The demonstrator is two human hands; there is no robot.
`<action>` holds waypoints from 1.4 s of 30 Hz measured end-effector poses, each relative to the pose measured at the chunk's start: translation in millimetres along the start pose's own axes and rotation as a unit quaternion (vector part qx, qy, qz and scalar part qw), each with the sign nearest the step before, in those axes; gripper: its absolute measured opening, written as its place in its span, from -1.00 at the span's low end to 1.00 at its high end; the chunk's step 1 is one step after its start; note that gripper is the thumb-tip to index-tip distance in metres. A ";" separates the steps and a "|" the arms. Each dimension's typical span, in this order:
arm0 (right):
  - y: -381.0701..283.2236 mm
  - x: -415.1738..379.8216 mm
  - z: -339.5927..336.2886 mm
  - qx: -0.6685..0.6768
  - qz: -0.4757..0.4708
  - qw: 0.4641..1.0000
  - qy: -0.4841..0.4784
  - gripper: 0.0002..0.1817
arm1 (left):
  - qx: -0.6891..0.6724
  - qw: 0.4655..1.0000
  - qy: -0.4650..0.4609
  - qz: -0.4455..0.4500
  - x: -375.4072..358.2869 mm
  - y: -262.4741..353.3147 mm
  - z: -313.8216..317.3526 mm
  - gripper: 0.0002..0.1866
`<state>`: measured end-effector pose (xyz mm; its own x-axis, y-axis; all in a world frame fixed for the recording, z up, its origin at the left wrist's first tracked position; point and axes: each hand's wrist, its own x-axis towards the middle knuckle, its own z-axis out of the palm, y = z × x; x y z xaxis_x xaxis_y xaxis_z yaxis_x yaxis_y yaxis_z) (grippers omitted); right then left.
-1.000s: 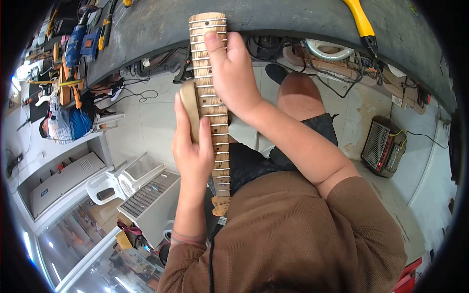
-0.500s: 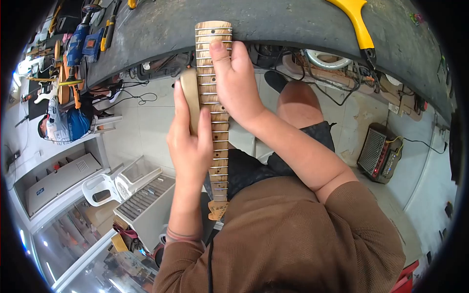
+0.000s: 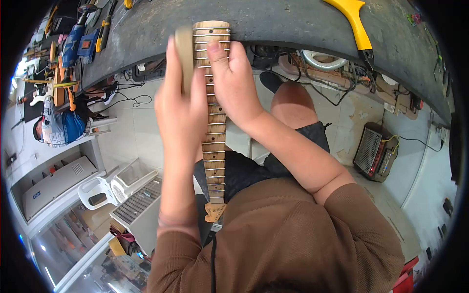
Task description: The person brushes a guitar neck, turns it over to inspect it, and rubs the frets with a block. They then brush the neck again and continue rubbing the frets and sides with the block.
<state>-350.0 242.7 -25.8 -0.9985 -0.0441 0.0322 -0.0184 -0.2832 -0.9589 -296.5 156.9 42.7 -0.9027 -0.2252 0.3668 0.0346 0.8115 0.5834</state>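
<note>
Block [image 3: 184, 57] in left hand [image 3: 180, 111] flanks guitar neck [image 3: 214, 128].

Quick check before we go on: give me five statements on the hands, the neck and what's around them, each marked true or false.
1. A yellow-handled tool lies on the dark bench. True.
2. The left hand holds a tan block beside the fretted neck. True.
3. No hand grips the neck. False: the right hand does.
4. The block is at the neck's lower end in view. False: it is near the upper end; the headstock is at the lower.
5. A grille-fronted box is at the right. True.
</note>
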 end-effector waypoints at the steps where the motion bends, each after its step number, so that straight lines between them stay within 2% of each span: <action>1: -2.5 1.8 0.3 0.000 -0.003 1.000 -0.005 -0.38 | -0.002 1.000 0.005 0.004 32.9 0.4 6.6 -0.35; 3: -5.9 0.8 -0.4 0.019 0.037 0.999 -0.012 -0.37 | 0.033 0.999 -0.034 -0.020 79.2 10.8 7.7 -0.38; 4: 0.5 0.5 1.8 0.024 0.033 0.999 -0.004 -0.36 | 0.007 0.995 -0.071 -0.071 75.3 18.5 2.0 -0.34; 5: 0.0 -0.7 2.1 0.025 0.034 0.999 -0.005 -0.36 | 0.008 0.995 -0.070 -0.072 56.5 14.7 -0.6 -0.34; 7: -0.7 0.1 0.5 -0.006 0.023 1.000 -0.007 -0.35 | -0.021 0.999 0.019 0.028 -1.0 -9.1 1.7 -0.33; 9: 3.3 -0.7 2.9 0.001 0.015 1.000 -0.001 -0.35 | 0.027 0.997 0.025 0.071 -45.6 -25.1 -7.8 -0.30; 11: 6.0 -1.8 -0.1 -0.001 0.004 1.000 0.002 -0.34 | -0.013 0.999 0.012 0.040 -27.6 -7.6 -6.8 -0.30; 13: 8.1 0.6 2.7 0.007 -0.001 1.000 0.000 -0.33 | -0.024 0.998 -0.044 -0.044 37.9 11.1 -0.5 -0.30; 15: 11.2 0.1 3.3 0.017 0.035 0.999 -0.011 -0.33 | 0.007 0.997 -0.042 -0.063 79.7 20.4 9.0 -0.34; 17: 11.1 2.3 4.3 0.013 0.023 1.000 -0.004 -0.34 | 0.002 0.998 -0.040 -0.058 58.7 12.1 4.2 -0.33; 19: 3.7 -0.4 3.3 0.017 0.013 1.000 -0.001 -0.35 | -0.034 0.999 -0.022 -0.025 1.4 -0.3 -4.7 -0.30; 21: 4.0 0.0 1.9 0.006 0.010 1.000 -0.002 -0.36 | 0.018 0.998 0.010 0.056 -43.6 -25.3 -9.8 -0.31; 23: 5.8 0.0 1.4 0.000 -0.005 1.000 0.010 -0.37 | -0.002 0.999 0.006 0.040 -30.4 -16.6 -7.3 -0.30; 25: 3.8 4.3 4.0 -0.001 -0.027 1.000 0.012 -0.37 | -0.041 0.997 -0.047 -0.047 39.7 8.0 -0.8 -0.29; 27: 2.5 1.3 1.1 -0.016 0.017 1.000 -0.001 -0.37 | 0.028 0.997 -0.069 -0.022 91.6 10.4 6.9 -0.36; 29: -0.3 4.1 3.3 0.006 0.016 1.000 -0.004 -0.37 | 0.021 0.997 -0.071 -0.023 78.9 7.0 3.2 -0.34; 31: 2.9 0.1 2.7 0.021 0.010 1.000 -0.001 -0.36 | -0.052 0.998 -0.030 -0.037 14.8 1.8 -3.9 -0.29; 33: 3.1 -1.6 4.0 0.023 0.005 1.000 0.004 -0.35 | 0.002 0.998 0.014 0.060 -29.6 -23.1 -6.5 -0.30; 35: 3.3 -1.0 0.7 0.015 -0.003 1.000 0.005 -0.34 | -0.020 0.998 0.019 0.056 -14.6 -18.9 -1.1 -0.30; 37: 7.9 1.6 3.1 0.033 0.008 0.999 -0.005 -0.32 | -0.018 1.000 -0.020 0.003 45.5 -0.1 4.5 -0.30; 39: 9.3 -2.8 -0.7 -0.008 0.042 0.999 -0.016 -0.30 | -0.009 0.998 -0.048 -0.026 75.4 7.6 4.9 -0.33; 41: 0.8 0.6 2.1 0.027 0.031 0.999 -0.010 -0.31 | 0.005 0.996 -0.069 -0.050 67.9 4.9 2.6 -0.35; 42: 5.6 1.0 1.1 0.016 0.025 1.000 -0.009 -0.35 | -0.017 1.000 -0.026 -0.004 34.0 -3.8 1.8 -0.32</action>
<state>-351.0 240.0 -30.7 -0.9970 -0.0770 -0.0103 0.0339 -0.3115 -0.9496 -328.1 147.2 51.7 -0.9240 -0.2022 0.3246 0.0411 0.7914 0.6099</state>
